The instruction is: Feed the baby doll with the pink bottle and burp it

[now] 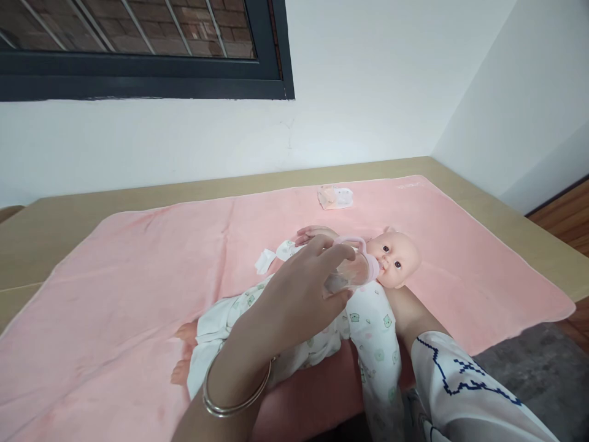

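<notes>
My left hand [304, 288], with a bangle on the wrist, is closed around a clear baby bottle [352, 272] with pink handles. The bottle is tilted, its teat at the mouth of a baby doll [398, 261]. The doll lies on its back in a white patterned outfit, feet to the left. My right forearm passes beneath the doll's neck. Beyond the doll's far side shows my right hand [317, 232], fingers stretched out and partly hidden by my left hand and the bottle. Whether it touches the doll's far arm is hard to see.
A pink mat [151, 294] covers much of the wooden table [239, 188]. Near its back edge lies a small soft packet [335, 197]. A white tissue-like piece [265, 261] rests beside the doll. Behind stand a white wall and a dark-framed window [184, 77].
</notes>
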Available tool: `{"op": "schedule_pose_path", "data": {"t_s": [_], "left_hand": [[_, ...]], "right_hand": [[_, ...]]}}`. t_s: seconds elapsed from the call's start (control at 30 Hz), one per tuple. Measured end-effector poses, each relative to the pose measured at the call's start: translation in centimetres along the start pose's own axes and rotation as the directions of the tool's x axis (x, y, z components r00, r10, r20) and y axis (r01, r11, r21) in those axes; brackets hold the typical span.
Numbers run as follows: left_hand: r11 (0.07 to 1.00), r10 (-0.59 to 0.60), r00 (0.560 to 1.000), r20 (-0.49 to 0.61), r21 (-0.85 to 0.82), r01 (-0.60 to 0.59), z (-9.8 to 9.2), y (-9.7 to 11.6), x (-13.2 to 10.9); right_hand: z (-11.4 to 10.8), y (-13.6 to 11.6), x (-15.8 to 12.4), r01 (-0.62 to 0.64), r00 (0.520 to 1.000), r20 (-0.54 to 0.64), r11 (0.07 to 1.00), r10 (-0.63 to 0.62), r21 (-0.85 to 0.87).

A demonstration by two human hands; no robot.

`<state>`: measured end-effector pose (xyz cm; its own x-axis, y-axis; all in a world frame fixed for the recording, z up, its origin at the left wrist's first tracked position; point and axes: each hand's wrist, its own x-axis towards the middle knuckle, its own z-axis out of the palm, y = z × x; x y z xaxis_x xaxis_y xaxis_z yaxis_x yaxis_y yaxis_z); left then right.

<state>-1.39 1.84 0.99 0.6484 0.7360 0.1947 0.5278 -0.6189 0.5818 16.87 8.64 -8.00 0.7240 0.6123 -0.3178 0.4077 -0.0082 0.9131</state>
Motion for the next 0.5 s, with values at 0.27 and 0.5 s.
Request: {"op": "schedule_pose_path", "data": {"t_s": [0.27, 0.5], "left_hand": [[1.0, 0.005, 1.0, -0.005, 0.003, -0.005, -0.08, 0.12, -0.12], [1.0, 0.005, 1.0, -0.003, -0.007, -0.005, -0.03, 0.06, -0.17]], "right_hand": [[-0.17, 0.27, -0.24, 0.172, 0.985, 0.021, 0.944, -0.173, -0.281], [-0.12, -0.36, 0.37, 0.188, 0.981, 0.066, 0.816, -0.182, -0.547]]}}
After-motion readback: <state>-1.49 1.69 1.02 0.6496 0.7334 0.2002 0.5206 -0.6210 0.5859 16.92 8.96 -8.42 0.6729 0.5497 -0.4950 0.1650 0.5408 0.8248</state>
